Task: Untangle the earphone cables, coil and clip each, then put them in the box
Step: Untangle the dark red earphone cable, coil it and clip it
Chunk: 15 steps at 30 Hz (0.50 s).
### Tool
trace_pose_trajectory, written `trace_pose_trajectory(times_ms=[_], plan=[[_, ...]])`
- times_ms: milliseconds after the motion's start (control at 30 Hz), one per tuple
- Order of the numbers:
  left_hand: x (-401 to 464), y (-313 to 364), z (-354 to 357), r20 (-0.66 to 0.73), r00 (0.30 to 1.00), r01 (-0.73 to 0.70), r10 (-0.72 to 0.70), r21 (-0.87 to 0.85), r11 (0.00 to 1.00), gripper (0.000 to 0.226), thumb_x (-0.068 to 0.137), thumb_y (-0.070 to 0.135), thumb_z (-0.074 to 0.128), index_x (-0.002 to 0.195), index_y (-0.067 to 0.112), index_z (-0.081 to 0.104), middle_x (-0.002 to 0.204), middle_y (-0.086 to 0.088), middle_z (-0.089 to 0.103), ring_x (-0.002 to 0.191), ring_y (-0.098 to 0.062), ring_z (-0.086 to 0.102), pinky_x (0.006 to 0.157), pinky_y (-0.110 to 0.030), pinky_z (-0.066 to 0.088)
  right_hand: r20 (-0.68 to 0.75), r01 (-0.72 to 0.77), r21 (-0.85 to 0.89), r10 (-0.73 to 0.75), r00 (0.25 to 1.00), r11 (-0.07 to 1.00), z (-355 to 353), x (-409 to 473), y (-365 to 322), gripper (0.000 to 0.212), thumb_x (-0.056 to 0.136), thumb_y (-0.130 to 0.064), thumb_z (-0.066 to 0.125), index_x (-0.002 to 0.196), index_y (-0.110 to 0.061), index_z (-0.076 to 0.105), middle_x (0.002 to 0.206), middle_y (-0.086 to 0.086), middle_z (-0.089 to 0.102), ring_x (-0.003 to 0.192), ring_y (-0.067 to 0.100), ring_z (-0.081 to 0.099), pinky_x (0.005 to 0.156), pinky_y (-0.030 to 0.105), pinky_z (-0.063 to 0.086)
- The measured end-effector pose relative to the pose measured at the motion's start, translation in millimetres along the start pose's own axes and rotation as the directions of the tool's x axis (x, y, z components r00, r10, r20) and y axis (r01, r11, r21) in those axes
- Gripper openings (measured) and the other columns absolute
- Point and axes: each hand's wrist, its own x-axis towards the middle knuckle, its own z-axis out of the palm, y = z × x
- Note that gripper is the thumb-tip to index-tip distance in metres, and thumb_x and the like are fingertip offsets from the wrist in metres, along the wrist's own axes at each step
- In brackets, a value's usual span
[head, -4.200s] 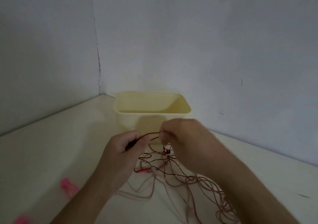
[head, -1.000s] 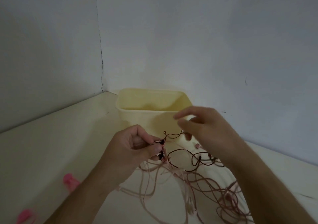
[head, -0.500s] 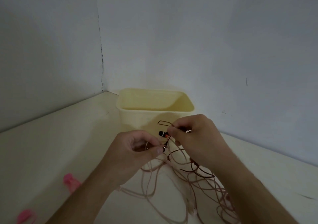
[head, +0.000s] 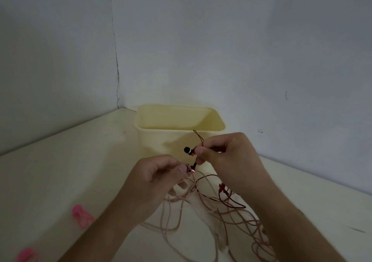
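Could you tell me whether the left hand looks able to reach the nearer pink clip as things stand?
Probably not yet: the left hand is pinching cable, though bare table lies between it and the clip.

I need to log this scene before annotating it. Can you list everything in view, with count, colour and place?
Plastic box: one, pale yellow, open-topped, near the wall corner.
Tangled earphone cables: several, pale pink and dark brown, heaped on the table below the hands.
Earbud: one, black-tipped, pinched in the right hand.
Plastic clips: two, pink, on the table at left.
Table: one, cream.
Left hand: grips cable.
Right hand: pinches earbud.
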Motion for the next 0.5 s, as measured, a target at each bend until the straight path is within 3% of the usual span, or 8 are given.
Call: trace_pose_trajectory(times_ms=[100,200,300,367,433,500], plan=[[0.9,-0.3,-1.1,0.010,1.000,0.025,-0.025,-0.011,1.000,0.028,0.091,0.029,0.061,0.076,0.011,0.078,0.089,-0.009,0.080,0.078,-0.022,0.074,0.062,-0.025,0.053,-0.021,0.016,0.015,-0.015,1.000,1.000,-0.8,-0.5,-0.6,0.023,0.095,-0.025,0.078,0.074,-0.026,0.084,0.075,-0.011,0.078,0.050,0.000,0.054,0.054,0.012,0.035],[1.0,-6.2,0.2,0.025,0.995,0.095,-0.095,0.029,0.995,0.024,0.095,0.024,0.067,0.077,0.017,0.081,0.084,-0.008,0.078,0.078,-0.018,0.075,0.066,-0.031,0.060,-0.059,0.034,0.165,-0.025,0.998,0.986,-3.7,-2.5,-2.8,0.024,0.098,-0.022,0.074,0.077,-0.019,0.084,0.075,-0.005,0.079,0.051,0.002,0.056,0.062,0.023,0.038],[-0.7,-10.7,4.1,-0.051,0.995,0.097,-0.088,0.216,0.972,0.023,0.092,0.015,0.075,0.070,0.023,0.074,0.098,0.011,0.077,0.072,-0.010,0.073,0.068,-0.031,0.063,-0.038,0.038,0.273,-0.028,0.999,0.961,-8.0,-2.5,-3.9,0.024,0.101,-0.019,0.071,0.082,-0.011,0.083,0.081,0.000,0.081,0.051,-0.005,0.057,0.063,0.017,0.032],[-2.3,-6.3,2.5,-0.158,0.987,0.075,-0.024,0.323,0.943,0.014,0.088,0.017,0.076,0.081,0.027,0.068,0.111,0.024,0.072,0.069,-0.013,0.070,0.069,-0.030,0.059,-0.011,0.042,0.248,-0.041,0.999,0.968,-11.7,-2.1,-5.5,0.025,0.101,-0.019,0.070,0.081,-0.010,0.082,0.082,0.001,0.081,0.051,-0.006,0.058,0.056,0.012,0.036],[-3.4,-4.1,-2.8,-0.215,0.976,0.039,0.043,0.363,0.931,0.023,0.085,0.021,0.075,0.100,0.036,0.066,0.120,0.027,0.067,0.089,-0.011,0.069,0.080,-0.032,0.057,0.011,0.063,0.200,-0.066,0.998,0.978,-13.1,-2.2,-6.0,0.025,0.100,-0.019,0.071,0.078,-0.013,0.082,0.081,0.000,0.080,0.052,-0.003,0.059,0.054,0.008,0.039],[-3.6,-0.9,-6.3,-0.143,0.987,-0.027,0.076,0.317,0.948,0.037,0.083,0.031,0.075,0.116,0.041,0.064,0.125,0.021,0.066,0.108,-0.007,0.065,0.091,-0.032,0.052,0.050,0.100,0.111,-0.106,0.993,0.989,-10.1,-1.5,-5.8,0.024,0.099,-0.019,0.073,0.077,-0.018,0.082,0.080,-0.002,0.080,0.057,0.004,0.059,0.060,0.012,0.041]])
